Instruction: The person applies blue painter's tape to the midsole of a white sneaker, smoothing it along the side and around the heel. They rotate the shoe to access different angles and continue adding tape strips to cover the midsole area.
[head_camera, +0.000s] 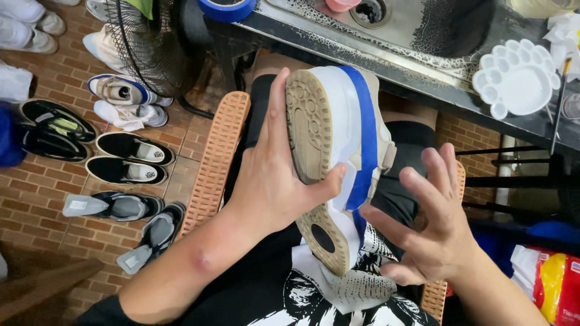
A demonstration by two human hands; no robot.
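Gripping the shoe [329, 151] sole-outward, the left hand [269, 181] holds it upright, toe toward the worktop [386, 51]; right hand [432, 229] spread beside it.

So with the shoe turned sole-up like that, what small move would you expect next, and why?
Probably the open right hand closes in to press the blue tape strip flat along the side of the white shoe with the tan rubber sole. The left hand already has a grip on the sole, thumb across it, while the right hand's fingers are spread beside the tape, not touching it.
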